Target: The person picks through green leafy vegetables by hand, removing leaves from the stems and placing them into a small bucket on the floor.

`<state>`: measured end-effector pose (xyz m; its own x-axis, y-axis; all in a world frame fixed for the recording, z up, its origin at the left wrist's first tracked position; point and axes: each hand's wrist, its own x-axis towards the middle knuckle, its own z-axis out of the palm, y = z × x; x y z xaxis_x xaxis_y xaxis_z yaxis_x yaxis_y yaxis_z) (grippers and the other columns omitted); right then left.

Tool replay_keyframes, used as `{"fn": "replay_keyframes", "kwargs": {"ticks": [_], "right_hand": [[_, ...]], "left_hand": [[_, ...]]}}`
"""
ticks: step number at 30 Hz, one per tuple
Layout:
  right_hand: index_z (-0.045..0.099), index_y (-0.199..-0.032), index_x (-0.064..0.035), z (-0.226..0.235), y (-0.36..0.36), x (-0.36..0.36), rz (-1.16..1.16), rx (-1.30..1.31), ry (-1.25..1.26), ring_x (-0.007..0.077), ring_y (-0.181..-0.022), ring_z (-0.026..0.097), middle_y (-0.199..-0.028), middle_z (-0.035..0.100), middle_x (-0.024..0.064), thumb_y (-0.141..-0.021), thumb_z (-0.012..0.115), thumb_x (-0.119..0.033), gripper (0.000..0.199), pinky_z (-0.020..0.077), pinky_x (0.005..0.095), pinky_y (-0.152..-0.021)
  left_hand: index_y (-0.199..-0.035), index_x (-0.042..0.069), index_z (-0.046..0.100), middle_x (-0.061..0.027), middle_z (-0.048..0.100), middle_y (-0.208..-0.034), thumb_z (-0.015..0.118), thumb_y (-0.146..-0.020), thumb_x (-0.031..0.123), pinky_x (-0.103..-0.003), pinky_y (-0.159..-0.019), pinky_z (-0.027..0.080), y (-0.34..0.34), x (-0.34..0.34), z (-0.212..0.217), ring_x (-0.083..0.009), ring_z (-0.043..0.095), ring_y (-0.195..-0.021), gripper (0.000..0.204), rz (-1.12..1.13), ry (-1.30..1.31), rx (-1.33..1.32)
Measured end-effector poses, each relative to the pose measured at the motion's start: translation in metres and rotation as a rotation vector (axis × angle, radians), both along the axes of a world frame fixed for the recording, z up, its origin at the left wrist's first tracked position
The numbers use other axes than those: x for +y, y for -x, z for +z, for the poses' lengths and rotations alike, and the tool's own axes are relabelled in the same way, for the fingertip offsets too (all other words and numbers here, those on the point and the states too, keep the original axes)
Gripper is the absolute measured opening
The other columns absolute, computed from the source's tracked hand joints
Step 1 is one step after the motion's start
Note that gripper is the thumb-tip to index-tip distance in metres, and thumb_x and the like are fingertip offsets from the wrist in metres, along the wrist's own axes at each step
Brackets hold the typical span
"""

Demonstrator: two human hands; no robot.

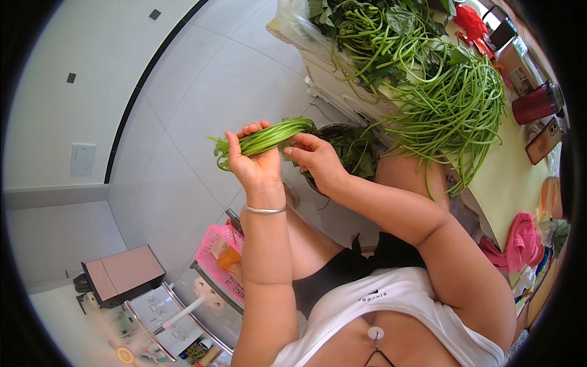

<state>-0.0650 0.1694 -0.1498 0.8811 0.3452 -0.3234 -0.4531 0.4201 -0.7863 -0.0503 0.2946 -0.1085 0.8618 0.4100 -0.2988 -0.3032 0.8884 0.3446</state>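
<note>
My left hand (254,170), a silver bangle at its wrist, is raised over the floor and closed around a bundle of green stems (276,136). The bundle lies across the palm, cut ends to the left. Close by its right end, my right hand (323,161) has thumb and fingertips pinched together; whatever is between them is too small to make out. Below the right hand stands a dark basin (313,182) full of green leaves (354,150). A loose heap of long green stems (455,110) hangs over the table edge, near my knee.
Leafy stalks (391,30) cover the far end of the yellow-topped table (498,199). A dark red flask (537,105), a phone (543,141) and a pink cloth (521,241) lie along its right side. A pink basket (211,251) stands left of my legs.
</note>
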Motion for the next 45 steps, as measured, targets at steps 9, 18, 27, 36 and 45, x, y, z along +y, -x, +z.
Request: {"fn": "replay_keyframes", "kwargs": {"ticks": [9, 18, 27, 36, 45], "right_hand": [[0.063, -0.108, -0.0103, -0.002, -0.003, 0.000, 0.025, 0.243, -0.298, 0.0054, -0.064, 0.042, -0.074, 0.052, -0.0057, -0.085, 0.068, -0.011, 0.023, 0.0348, 0.0230, -0.059], [0.069, -0.086, -0.0067, 0.002, -0.009, -0.002, 0.133, 0.056, 0.006, 0.0101, -0.063, 0.048, -0.070, 0.057, -0.0023, -0.084, 0.070, -0.014, 0.007, 0.0410, 0.0268, -0.061], [0.072, -0.080, -0.0067, 0.021, -0.018, -0.037, 0.367, -0.808, 0.993, 0.0318, -0.090, 0.062, -0.106, 0.066, 0.0135, -0.070, 0.069, -0.010, 0.010, 0.0502, 0.0416, -0.077], [0.065, -0.107, 0.0045, 0.003, -0.009, -0.019, 0.477, -0.235, 0.206, 0.0131, -0.085, 0.063, -0.091, 0.069, 0.0088, -0.086, 0.066, -0.015, 0.029, 0.0499, 0.0272, -0.078], [0.065, -0.082, -0.0008, 0.001, -0.004, -0.003, 0.344, -0.124, 0.186, 0.0136, -0.062, 0.057, -0.070, 0.062, 0.0021, -0.087, 0.060, -0.013, 0.014, 0.0472, 0.0285, -0.060]], "left_hand": [[-0.084, 0.001, 0.051, -0.0118, 0.058, -0.080, 0.057, -0.096, 0.030, -0.045, -0.092, 0.047, -0.001, -0.004, -0.007, -0.0237, 0.057, -0.079, 0.032, -0.066, 0.090, -0.011], [-0.080, 0.000, 0.053, -0.0124, 0.059, -0.076, 0.057, -0.095, 0.025, -0.046, -0.092, 0.048, -0.001, 0.005, 0.003, -0.0244, 0.058, -0.077, 0.030, -0.042, 0.046, 0.020], [-0.074, 0.005, 0.049, -0.0075, 0.051, -0.068, 0.057, -0.095, 0.023, -0.042, -0.079, 0.049, -0.002, 0.058, 0.014, -0.0215, 0.053, -0.069, 0.029, 0.191, 0.056, 0.104], [-0.075, 0.006, 0.045, -0.0038, 0.044, -0.067, 0.054, -0.095, 0.019, -0.038, -0.076, 0.045, 0.010, 0.052, 0.007, -0.0175, 0.045, -0.064, 0.025, 0.098, 0.072, -0.050], [-0.077, 0.007, 0.046, -0.0022, 0.043, -0.067, 0.054, -0.095, 0.019, -0.037, -0.074, 0.044, 0.008, 0.027, 0.011, -0.0166, 0.044, -0.063, 0.024, 0.030, 0.050, -0.056]]}}
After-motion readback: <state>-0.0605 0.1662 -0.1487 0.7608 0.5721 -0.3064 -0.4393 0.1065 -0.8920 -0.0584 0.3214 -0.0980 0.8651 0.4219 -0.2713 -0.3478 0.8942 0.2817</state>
